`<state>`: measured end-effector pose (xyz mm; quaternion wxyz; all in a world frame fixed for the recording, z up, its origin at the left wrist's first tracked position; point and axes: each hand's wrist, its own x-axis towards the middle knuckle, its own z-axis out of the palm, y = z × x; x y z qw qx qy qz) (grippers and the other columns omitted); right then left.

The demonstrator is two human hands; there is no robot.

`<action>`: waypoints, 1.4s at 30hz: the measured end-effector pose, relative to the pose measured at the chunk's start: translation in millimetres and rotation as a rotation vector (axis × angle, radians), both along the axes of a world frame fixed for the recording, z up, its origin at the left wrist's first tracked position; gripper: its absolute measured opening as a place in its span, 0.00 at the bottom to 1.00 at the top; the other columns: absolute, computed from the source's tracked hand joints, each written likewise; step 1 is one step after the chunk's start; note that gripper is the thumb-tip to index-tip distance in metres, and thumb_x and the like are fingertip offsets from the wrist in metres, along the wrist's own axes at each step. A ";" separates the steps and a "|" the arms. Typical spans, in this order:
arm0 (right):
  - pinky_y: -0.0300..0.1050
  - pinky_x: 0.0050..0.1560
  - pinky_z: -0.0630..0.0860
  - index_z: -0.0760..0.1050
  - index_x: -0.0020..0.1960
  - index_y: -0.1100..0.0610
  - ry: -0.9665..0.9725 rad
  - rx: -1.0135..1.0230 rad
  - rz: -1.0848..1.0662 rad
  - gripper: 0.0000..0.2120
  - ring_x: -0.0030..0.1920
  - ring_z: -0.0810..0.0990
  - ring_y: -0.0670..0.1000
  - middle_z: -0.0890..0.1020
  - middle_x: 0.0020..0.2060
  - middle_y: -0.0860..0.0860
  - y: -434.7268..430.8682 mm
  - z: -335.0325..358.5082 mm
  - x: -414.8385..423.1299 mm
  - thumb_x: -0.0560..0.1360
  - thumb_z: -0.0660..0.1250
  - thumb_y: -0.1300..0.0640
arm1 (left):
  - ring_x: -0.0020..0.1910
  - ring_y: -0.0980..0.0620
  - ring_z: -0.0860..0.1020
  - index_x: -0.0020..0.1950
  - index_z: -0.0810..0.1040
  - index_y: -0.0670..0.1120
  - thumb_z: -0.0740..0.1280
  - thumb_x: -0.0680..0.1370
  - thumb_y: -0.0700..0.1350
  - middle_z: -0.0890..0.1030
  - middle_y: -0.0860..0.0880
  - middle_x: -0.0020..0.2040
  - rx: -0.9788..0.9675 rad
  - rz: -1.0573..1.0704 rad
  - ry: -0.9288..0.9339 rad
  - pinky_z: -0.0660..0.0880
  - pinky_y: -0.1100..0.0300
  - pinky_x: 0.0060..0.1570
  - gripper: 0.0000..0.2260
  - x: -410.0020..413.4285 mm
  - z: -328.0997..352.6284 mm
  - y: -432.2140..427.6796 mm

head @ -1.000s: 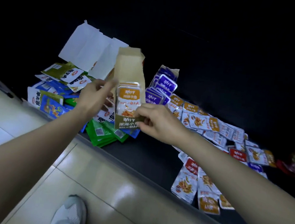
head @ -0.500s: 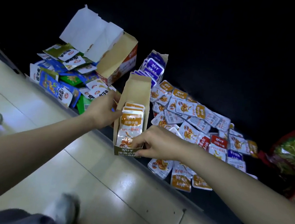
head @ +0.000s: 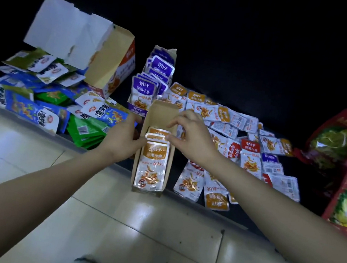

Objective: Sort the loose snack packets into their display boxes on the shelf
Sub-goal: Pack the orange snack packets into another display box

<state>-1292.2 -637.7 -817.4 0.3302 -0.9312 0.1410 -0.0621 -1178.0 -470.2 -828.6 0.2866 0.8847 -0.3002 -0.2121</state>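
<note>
Now, display box (head: 148,191) sits at shelf (head: 247,199) front edge, long axis running straight away from me, orange packets (head: 151,168) stacked inside, faces up toward me. My left hand (head: 122,137) grips its left wall. My right hand (head: 191,138) curls over rear packets, thumb and fingertips pinching their tops. Just right of box lie loose orange packets (head: 192,180), so I judge right hand nearer for next pickup.

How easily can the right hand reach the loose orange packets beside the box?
Probably yes: the orange packets lie uncovered right of the box, close beside the right hand.
</note>
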 end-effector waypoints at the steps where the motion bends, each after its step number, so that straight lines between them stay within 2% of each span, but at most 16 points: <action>1: 0.39 0.58 0.63 0.78 0.56 0.55 0.009 -0.008 -0.024 0.14 0.64 0.66 0.51 0.70 0.60 0.51 6.9 -5.8 1.1 0.73 0.74 0.53 | 0.39 0.48 0.79 0.67 0.66 0.47 0.68 0.76 0.49 0.80 0.47 0.45 -0.020 -0.005 -0.001 0.75 0.54 0.40 0.21 0.2 -1.6 2.4; 2: 0.39 0.60 0.62 0.78 0.57 0.56 0.013 -0.016 -0.052 0.16 0.66 0.64 0.52 0.67 0.63 0.52 14.2 -10.1 0.4 0.72 0.74 0.53 | 0.39 0.48 0.79 0.69 0.65 0.48 0.67 0.77 0.49 0.80 0.48 0.44 -0.023 -0.021 0.005 0.76 0.54 0.40 0.23 -0.5 -1.8 4.4; 4: 0.41 0.61 0.66 0.77 0.58 0.56 -0.037 -0.069 -0.085 0.17 0.66 0.64 0.52 0.67 0.64 0.53 26.7 -13.6 -3.2 0.72 0.74 0.55 | 0.33 0.51 0.79 0.70 0.66 0.49 0.65 0.78 0.48 0.79 0.52 0.39 -0.020 -0.058 0.051 0.78 0.58 0.33 0.21 -2.3 -1.2 5.9; 7: 0.46 0.54 0.73 0.79 0.56 0.58 -0.170 -0.150 -0.002 0.12 0.56 0.74 0.53 0.76 0.53 0.54 36.9 -4.0 -3.7 0.73 0.71 0.62 | 0.26 0.48 0.80 0.67 0.70 0.49 0.65 0.79 0.47 0.81 0.50 0.38 -0.055 -0.079 0.080 0.79 0.55 0.28 0.16 -1.7 -1.4 5.2; 10: 0.49 0.54 0.73 0.76 0.64 0.57 0.109 -0.228 0.125 0.19 0.57 0.76 0.55 0.79 0.54 0.55 42.9 4.8 1.4 0.73 0.71 0.58 | 0.27 0.51 0.79 0.66 0.72 0.49 0.66 0.78 0.47 0.81 0.51 0.37 -0.060 -0.113 0.026 0.74 0.62 0.27 0.17 0.2 -3.2 8.0; 13: 0.47 0.60 0.67 0.64 0.74 0.54 0.375 -0.329 0.242 0.34 0.62 0.70 0.54 0.76 0.59 0.54 41.7 1.6 3.9 0.72 0.73 0.50 | 0.31 0.53 0.78 0.65 0.74 0.49 0.67 0.77 0.47 0.79 0.52 0.35 -0.062 -0.089 0.063 0.70 0.66 0.25 0.16 1.2 -5.6 15.3; 15: 0.46 0.65 0.58 0.56 0.77 0.54 0.498 -0.354 0.286 0.42 0.68 0.63 0.55 0.70 0.67 0.55 40.6 -2.4 5.5 0.71 0.73 0.43 | 0.31 0.49 0.81 0.65 0.74 0.50 0.68 0.77 0.48 0.81 0.50 0.36 -0.079 -0.063 0.140 0.76 0.63 0.27 0.17 1.2 -7.6 19.4; 17: 0.48 0.69 0.52 0.50 0.78 0.56 0.601 -0.408 0.307 0.48 0.73 0.56 0.56 0.60 0.75 0.57 41.5 -7.1 9.0 0.70 0.72 0.40 | 0.30 0.48 0.82 0.65 0.73 0.51 0.68 0.76 0.47 0.82 0.50 0.35 -0.095 -0.052 0.186 0.80 0.55 0.32 0.17 1.0 -8.2 19.9; 19: 0.48 0.69 0.53 0.48 0.78 0.59 0.660 -0.441 0.294 0.50 0.72 0.58 0.57 0.63 0.73 0.58 42.6 -9.2 16.3 0.69 0.72 0.39 | 0.29 0.47 0.82 0.66 0.72 0.51 0.68 0.76 0.47 0.82 0.49 0.34 -0.102 -0.048 0.194 0.81 0.52 0.32 0.18 2.4 -10.2 18.8; 22: 0.49 0.67 0.55 0.58 0.75 0.59 0.681 -0.432 0.270 0.44 0.69 0.62 0.57 0.72 0.65 0.56 43.8 -7.6 24.6 0.69 0.73 0.40 | 0.29 0.47 0.82 0.68 0.72 0.51 0.68 0.77 0.47 0.82 0.48 0.34 -0.106 -0.037 0.190 0.81 0.51 0.34 0.19 4.8 -12.8 19.4; 25: 0.48 0.63 0.58 0.73 0.61 0.55 0.635 -0.524 0.290 0.29 0.62 0.65 0.55 0.74 0.56 0.53 43.6 -10.0 23.2 0.68 0.73 0.40 | 0.31 0.45 0.82 0.69 0.71 0.52 0.68 0.77 0.46 0.82 0.46 0.36 -0.115 -0.019 0.221 0.81 0.48 0.37 0.20 4.4 -13.5 20.0; 27: 0.48 0.61 0.59 0.73 0.58 0.55 0.605 -0.534 0.289 0.27 0.60 0.65 0.54 0.73 0.54 0.52 42.9 -13.3 20.8 0.68 0.73 0.39 | 0.32 0.44 0.83 0.70 0.70 0.52 0.68 0.77 0.46 0.82 0.45 0.37 -0.130 -0.011 0.239 0.81 0.46 0.37 0.21 3.7 -13.0 20.6; 31: 0.46 0.55 0.58 0.68 0.61 0.54 0.499 -0.409 0.264 0.26 0.56 0.66 0.52 0.69 0.47 0.50 40.5 -7.4 17.1 0.70 0.74 0.45 | 0.31 0.45 0.82 0.69 0.71 0.51 0.70 0.76 0.48 0.83 0.44 0.37 -0.148 -0.005 0.243 0.81 0.47 0.37 0.22 1.8 -12.0 20.3; 35: 0.46 0.57 0.60 0.72 0.57 0.52 0.365 -0.288 0.297 0.22 0.54 0.70 0.51 0.75 0.48 0.48 35.6 -3.1 12.8 0.69 0.75 0.45 | 0.30 0.46 0.82 0.69 0.72 0.50 0.70 0.76 0.45 0.82 0.45 0.36 -0.163 0.010 0.235 0.82 0.50 0.35 0.21 1.6 -12.0 21.6; 39: 0.43 0.59 0.55 0.72 0.59 0.53 0.313 -0.198 0.256 0.21 0.61 0.68 0.53 0.78 0.53 0.50 33.9 -5.6 2.5 0.71 0.74 0.48 | 0.35 0.45 0.83 0.69 0.72 0.48 0.71 0.76 0.44 0.81 0.45 0.39 -0.233 0.015 0.285 0.82 0.48 0.36 0.22 2.5 -13.7 23.1; 42: 0.42 0.67 0.49 0.71 0.58 0.52 0.279 -0.151 0.206 0.19 0.68 0.63 0.56 0.80 0.55 0.50 32.0 -2.3 -2.8 0.72 0.73 0.49 | 0.42 0.44 0.82 0.72 0.68 0.50 0.71 0.76 0.44 0.77 0.48 0.48 -0.295 0.007 0.280 0.82 0.46 0.39 0.25 3.3 -16.3 25.0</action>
